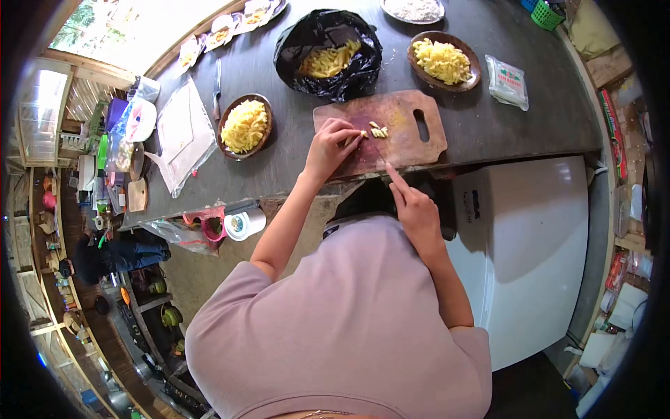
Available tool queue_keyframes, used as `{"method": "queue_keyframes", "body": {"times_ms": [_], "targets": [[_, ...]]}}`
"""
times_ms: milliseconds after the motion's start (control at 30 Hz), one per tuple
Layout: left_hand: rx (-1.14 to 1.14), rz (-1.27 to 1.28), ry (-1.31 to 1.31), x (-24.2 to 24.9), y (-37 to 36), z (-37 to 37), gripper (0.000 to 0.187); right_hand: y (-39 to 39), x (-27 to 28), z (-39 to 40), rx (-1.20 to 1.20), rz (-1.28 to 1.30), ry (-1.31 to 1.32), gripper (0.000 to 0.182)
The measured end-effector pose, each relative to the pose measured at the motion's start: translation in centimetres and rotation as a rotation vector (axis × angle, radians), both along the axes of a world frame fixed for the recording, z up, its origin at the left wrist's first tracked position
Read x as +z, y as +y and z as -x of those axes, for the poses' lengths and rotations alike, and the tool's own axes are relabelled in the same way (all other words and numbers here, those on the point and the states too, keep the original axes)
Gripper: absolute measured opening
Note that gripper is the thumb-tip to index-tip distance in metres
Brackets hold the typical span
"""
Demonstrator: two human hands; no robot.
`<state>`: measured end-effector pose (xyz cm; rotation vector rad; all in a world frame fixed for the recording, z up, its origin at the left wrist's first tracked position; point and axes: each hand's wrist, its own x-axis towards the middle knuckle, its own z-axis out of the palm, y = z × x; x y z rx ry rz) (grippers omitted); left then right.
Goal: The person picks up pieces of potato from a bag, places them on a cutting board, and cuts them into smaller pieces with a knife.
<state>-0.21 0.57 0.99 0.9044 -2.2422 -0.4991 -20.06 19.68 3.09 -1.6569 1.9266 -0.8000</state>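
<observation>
On the wooden cutting board (408,136), my left hand (331,145) pinches a small pale-yellow food piece (363,133) whose kind I cannot make out. My right hand (419,213) grips a knife (382,158), its forefinger stretched along the tool and the blade pointing towards the left fingertips. Just right of those fingertips lie several cut yellow bits (378,130). Beyond the board stands a black plastic bag (289,66) with longer yellow pieces (331,59) inside. Brown bowls heaped with chopped yellow pieces flank it: a left bowl (227,146) and a right bowl (477,70).
A second knife (217,87) and white sheets (183,136) lie left. A white packet (507,82) and a plate of white food (413,10) are at the right and back. A white appliance (537,244) stands below the table's right edge. Another person (115,257) is far left.
</observation>
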Motion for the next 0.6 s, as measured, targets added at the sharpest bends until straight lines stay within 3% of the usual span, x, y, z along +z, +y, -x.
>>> {"method": "queue_keyframes", "body": {"times_ms": [233,600], "targets": [[-0.010,0.075,-0.013,-0.4,-0.4,-0.1,0.013,-0.1,-0.7,-0.2,0.050,-0.096,0.114,0.048],[0.018,0.072,-0.008,-0.4,0.7,-0.2,0.017,-3.3,-1.2,0.3,0.125,-0.044,0.120,0.047]]}}
